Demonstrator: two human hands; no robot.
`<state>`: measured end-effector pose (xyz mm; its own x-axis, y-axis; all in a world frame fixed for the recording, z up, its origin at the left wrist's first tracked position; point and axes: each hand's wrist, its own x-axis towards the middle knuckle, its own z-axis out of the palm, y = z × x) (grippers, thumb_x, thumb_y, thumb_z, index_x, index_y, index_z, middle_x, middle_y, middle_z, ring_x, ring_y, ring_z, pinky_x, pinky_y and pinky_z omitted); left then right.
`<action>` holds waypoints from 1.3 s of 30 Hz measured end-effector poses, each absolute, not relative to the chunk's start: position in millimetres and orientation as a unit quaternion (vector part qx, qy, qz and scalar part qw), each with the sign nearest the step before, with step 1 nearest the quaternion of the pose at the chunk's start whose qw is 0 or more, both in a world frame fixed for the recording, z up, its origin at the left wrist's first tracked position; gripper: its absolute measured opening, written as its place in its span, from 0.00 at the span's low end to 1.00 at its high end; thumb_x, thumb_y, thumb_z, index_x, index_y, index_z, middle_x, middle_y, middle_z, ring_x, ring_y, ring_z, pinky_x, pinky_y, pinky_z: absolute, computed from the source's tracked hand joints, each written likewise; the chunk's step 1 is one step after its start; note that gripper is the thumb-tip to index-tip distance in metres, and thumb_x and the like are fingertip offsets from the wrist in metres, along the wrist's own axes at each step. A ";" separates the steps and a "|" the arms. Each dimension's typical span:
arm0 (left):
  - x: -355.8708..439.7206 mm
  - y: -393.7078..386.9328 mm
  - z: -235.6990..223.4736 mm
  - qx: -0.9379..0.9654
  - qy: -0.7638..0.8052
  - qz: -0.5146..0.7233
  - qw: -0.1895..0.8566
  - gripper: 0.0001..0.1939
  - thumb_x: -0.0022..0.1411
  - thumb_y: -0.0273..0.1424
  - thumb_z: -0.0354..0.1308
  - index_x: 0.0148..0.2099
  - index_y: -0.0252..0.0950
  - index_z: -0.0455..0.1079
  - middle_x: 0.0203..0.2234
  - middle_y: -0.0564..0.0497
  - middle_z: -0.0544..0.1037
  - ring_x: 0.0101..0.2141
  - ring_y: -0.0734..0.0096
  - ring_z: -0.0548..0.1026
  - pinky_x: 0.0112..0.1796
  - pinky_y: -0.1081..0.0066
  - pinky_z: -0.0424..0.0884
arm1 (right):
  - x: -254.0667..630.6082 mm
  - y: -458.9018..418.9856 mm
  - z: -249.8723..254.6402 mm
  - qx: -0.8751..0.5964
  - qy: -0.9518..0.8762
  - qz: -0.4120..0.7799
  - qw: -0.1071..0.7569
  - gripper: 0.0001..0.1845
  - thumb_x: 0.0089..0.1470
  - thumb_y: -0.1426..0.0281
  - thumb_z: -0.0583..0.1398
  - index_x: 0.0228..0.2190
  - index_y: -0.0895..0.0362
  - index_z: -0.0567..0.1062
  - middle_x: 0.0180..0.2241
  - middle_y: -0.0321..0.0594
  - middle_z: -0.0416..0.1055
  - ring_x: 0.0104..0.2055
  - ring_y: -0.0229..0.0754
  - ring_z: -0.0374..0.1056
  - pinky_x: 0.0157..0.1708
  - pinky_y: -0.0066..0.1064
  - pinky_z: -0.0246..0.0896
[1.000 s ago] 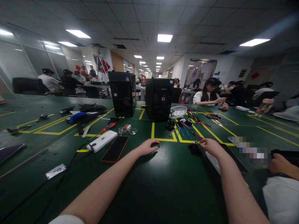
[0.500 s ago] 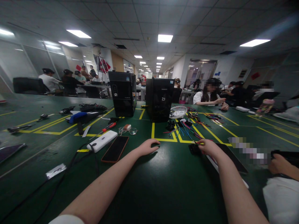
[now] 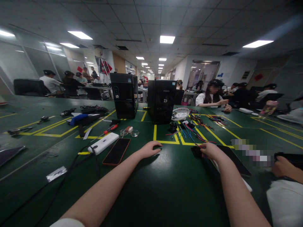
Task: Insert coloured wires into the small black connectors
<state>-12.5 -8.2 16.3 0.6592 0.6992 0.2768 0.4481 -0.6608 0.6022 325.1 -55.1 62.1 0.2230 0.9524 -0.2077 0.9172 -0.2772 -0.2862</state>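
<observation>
My left hand [image 3: 150, 149] rests on the green table, thumb apart from its curved fingers, with nothing between them. A dark phone in an orange case [image 3: 116, 152] lies to its left, beside a white power bank [image 3: 104, 144]. My right hand [image 3: 209, 150] has its fingers pressed together at a small black part [image 3: 196, 152] lying on the table. A thin reddish piece shows at the fingertips; whether they grip it or the black part is hidden. Under and behind this hand lies a flat dark tablet-like slab [image 3: 234, 160].
Two black computer towers [image 3: 163, 102] stand ahead. Coloured wires [image 3: 187, 130] and a white basket [image 3: 180, 113] lie to their right. Glasses [image 3: 134, 133], a red screwdriver [image 3: 110, 128] and black cables [image 3: 71, 167] are on the left. A co-worker's hand [image 3: 285, 167] is at far right.
My right hand has shifted slightly, its fingertips now a little lower by the black part. The left hand has stayed still.
</observation>
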 end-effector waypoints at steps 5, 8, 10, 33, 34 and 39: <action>-12.0 -7.4 15.5 0.878 0.323 0.256 0.245 0.14 0.57 0.33 0.53 0.46 0.36 0.69 0.44 0.47 0.72 0.45 0.65 0.68 0.49 0.66 0.62 | 319.9 -61.2 76.2 -0.779 -0.606 0.127 0.097 0.19 0.50 0.72 0.54 0.45 0.62 0.71 0.17 0.36 0.69 0.21 0.36 0.66 0.23 0.23 0.53; -12.4 -7.1 15.2 0.877 0.324 0.254 0.247 0.14 0.57 0.33 0.53 0.46 0.37 0.69 0.44 0.48 0.72 0.45 0.65 0.68 0.49 0.66 0.62 | 317.4 -64.6 81.1 -0.763 -0.620 0.153 0.102 0.20 0.47 0.73 0.55 0.44 0.61 0.72 0.17 0.35 0.68 0.20 0.35 0.64 0.23 0.23 0.53; -12.8 -6.8 14.9 0.876 0.326 0.253 0.248 0.14 0.57 0.33 0.53 0.46 0.37 0.69 0.44 0.48 0.72 0.46 0.65 0.68 0.49 0.66 0.62 | 316.9 -65.3 80.7 -0.758 -0.623 0.167 0.095 0.21 0.46 0.73 0.55 0.44 0.59 0.72 0.19 0.35 0.69 0.19 0.34 0.63 0.22 0.23 0.52; -12.1 -7.4 15.5 0.880 0.317 0.257 0.244 0.14 0.58 0.34 0.53 0.46 0.36 0.69 0.44 0.47 0.72 0.45 0.65 0.69 0.48 0.66 0.62 | 314.4 -61.9 75.1 -0.757 -0.630 0.164 0.061 0.23 0.45 0.74 0.54 0.45 0.58 0.72 0.25 0.37 0.72 0.18 0.32 0.62 0.20 0.23 0.52; -11.9 -6.7 14.4 0.880 0.316 0.260 0.243 0.14 0.57 0.33 0.53 0.46 0.36 0.69 0.44 0.47 0.72 0.45 0.65 0.69 0.48 0.66 0.63 | 313.7 -62.4 75.7 -0.756 -0.630 0.167 0.057 0.23 0.45 0.74 0.54 0.45 0.58 0.72 0.24 0.37 0.71 0.18 0.32 0.62 0.20 0.23 0.52; -11.4 -3.9 10.1 0.880 0.310 0.268 0.239 0.14 0.57 0.33 0.53 0.45 0.36 0.69 0.43 0.47 0.73 0.44 0.65 0.69 0.48 0.67 0.63 | 306.7 -65.3 81.0 -0.755 -0.632 0.170 0.025 0.24 0.45 0.74 0.54 0.46 0.57 0.71 0.21 0.36 0.70 0.19 0.33 0.63 0.20 0.22 0.51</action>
